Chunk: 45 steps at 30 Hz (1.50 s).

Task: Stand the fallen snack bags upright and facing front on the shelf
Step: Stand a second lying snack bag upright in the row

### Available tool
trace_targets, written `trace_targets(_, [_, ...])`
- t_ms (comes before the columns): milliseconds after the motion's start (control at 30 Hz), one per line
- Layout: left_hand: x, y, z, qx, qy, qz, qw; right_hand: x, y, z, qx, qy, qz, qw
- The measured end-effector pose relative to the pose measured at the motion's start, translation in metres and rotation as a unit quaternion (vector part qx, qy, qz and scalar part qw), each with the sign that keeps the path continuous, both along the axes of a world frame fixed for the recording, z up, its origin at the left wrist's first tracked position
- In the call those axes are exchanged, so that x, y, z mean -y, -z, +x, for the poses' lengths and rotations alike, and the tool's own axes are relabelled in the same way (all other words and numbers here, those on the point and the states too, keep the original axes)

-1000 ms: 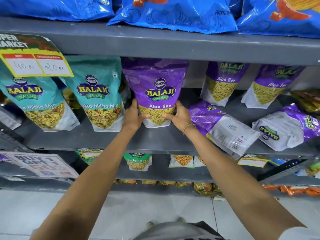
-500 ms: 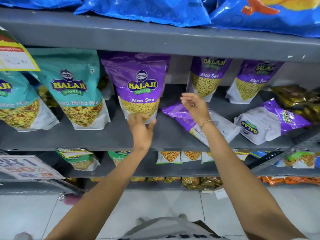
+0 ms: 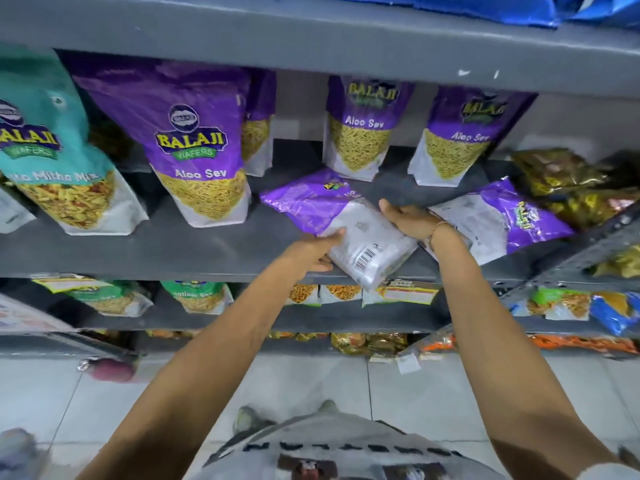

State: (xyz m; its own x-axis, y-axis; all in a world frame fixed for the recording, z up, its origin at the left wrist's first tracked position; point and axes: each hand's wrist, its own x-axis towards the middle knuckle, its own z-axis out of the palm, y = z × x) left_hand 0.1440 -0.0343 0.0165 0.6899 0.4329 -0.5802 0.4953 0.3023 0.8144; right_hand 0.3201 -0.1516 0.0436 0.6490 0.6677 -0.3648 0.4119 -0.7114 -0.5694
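A purple and white Aloo Sev bag lies flat on the grey shelf, back side up, its barcode end hanging over the front edge. My left hand grips its lower left edge. My right hand holds its right side. A second fallen purple bag lies flat just to the right, behind my right wrist. To the left, a large Aloo Sev bag stands upright and faces front. Two more purple bags stand at the back of the shelf.
A teal Mitha Mix bag stands at the far left. Gold-brown packets are piled at the right end. The shelf above hangs low over the bag tops. Lower shelves hold more small bags. Tiled floor lies below.
Both hands left the upright large Aloo Sev bag and moved right. They now hold the fallen purple bag at the shelf's front edge. The view has shifted right and closer.
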Motion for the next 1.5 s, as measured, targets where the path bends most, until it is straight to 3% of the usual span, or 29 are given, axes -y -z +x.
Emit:
trace_targets(200, [0.012,-0.010,-0.001,0.046,-0.029,-0.027,0.998,0.012,-0.007,0.007,-0.078,-0.020,0.030,0.996])
trace_targets(433, [0.001,-0.032,-0.003,0.064,-0.027,0.108,0.992,0.021,-0.020,0.014,-0.144,-0.085,0.142,0.976])
trace_targets(600, [-0.044,-0.060,0.013,0.117,-0.064,0.267,0.955,-0.011,-0.022,0.010,-0.159,-0.023,0.317,0.935])
trace_targets(733, [-0.078,-0.063,0.030,0.020,-0.051,0.417,0.907,-0.040,-0.012,0.008,-0.126,0.013,0.351,0.928])
trace_targets(833, [-0.082,-0.054,0.032,-0.008,-0.049,0.457,0.888,-0.050,0.004,0.004,-0.128,0.036,0.367,0.921])
trace_targets(967, [-0.072,-0.040,0.025,0.055,-0.099,0.454,0.884,-0.058,0.022,0.002,-0.190,0.050,0.393,0.898])
trace_targets(1133, [-0.034,-0.026,0.023,0.055,-0.164,0.513,0.841,-0.061,0.019,0.008,-0.179,0.017,0.345,0.921])
trace_targets(1167, [-0.023,-0.022,0.022,0.060,-0.156,0.512,0.842,-0.062,0.021,0.008,-0.177,0.018,0.338,0.924])
trace_targets(1267, [-0.001,-0.011,0.024,0.091,-0.076,0.435,0.893,-0.064,0.027,-0.003,-0.178,0.038,0.348,0.920])
trace_targets(1333, [0.002,-0.007,0.027,0.077,-0.032,0.424,0.902,-0.063,0.031,-0.016,-0.163,0.068,0.373,0.911])
trace_targets(1500, [-0.005,-0.014,0.027,0.084,-0.031,0.339,0.936,-0.050,0.045,-0.049,-0.094,0.168,0.439,0.877])
